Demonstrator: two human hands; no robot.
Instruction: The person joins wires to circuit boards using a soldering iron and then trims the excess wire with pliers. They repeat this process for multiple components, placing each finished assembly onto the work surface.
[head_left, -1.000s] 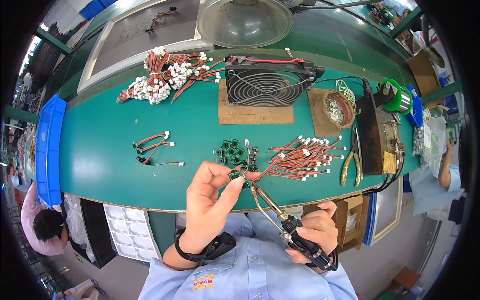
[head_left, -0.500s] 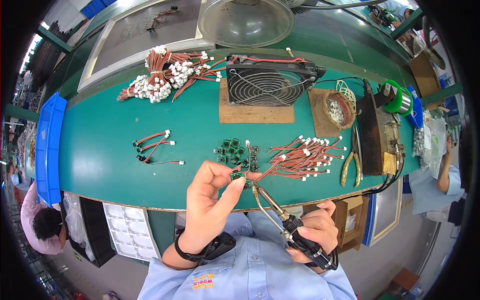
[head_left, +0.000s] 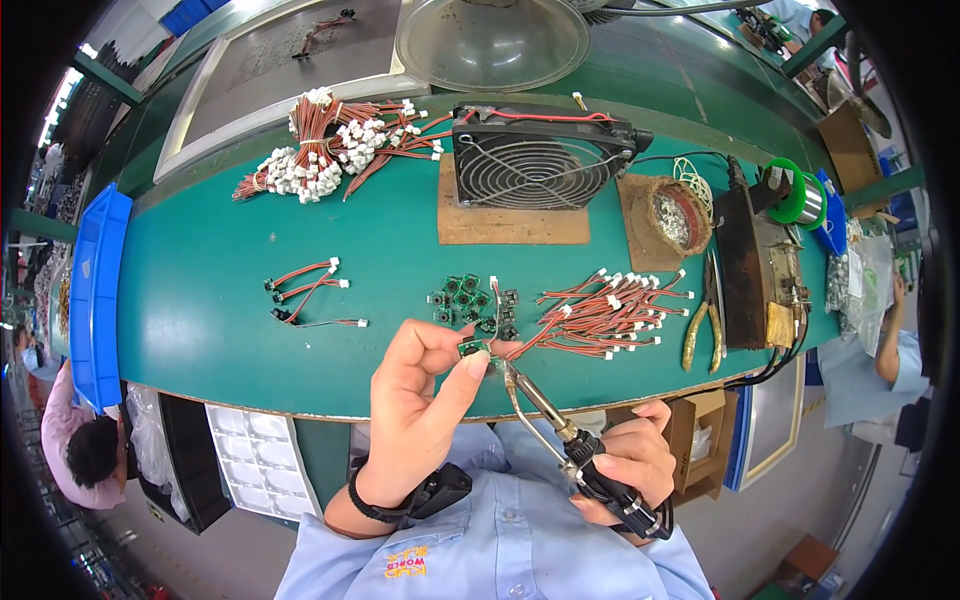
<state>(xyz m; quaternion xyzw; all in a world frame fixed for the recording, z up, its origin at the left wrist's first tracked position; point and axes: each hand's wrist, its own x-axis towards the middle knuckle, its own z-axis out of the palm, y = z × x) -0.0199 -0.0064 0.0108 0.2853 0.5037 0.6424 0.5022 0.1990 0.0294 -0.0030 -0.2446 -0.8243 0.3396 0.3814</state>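
Note:
My left hand (head_left: 425,385) pinches a small green circuit board (head_left: 472,347) between thumb and fingers, near the table's front edge. A red-and-white wire with a white connector (head_left: 494,283) runs up from beside the fingertips. My right hand (head_left: 638,462) is wrapped round the black handle of a soldering iron (head_left: 572,440), whose tip reaches the board's right side; whether it touches is too small to tell. Just beyond my left hand lie several loose green boards (head_left: 464,298). To their right is a spread of red-brown wires with white connectors (head_left: 620,312).
Wired boards (head_left: 290,300) lie at left, near a blue bin (head_left: 98,300). Behind stand wire bundles (head_left: 320,155) and a black fan (head_left: 540,165). At right are a round solder-waste dish (head_left: 678,222), pliers (head_left: 702,330), a soldering station (head_left: 755,270) and a green solder spool (head_left: 800,200).
Both hands stay almost where they were, with the iron's tip still at the board. My left hand has shifted very slightly.

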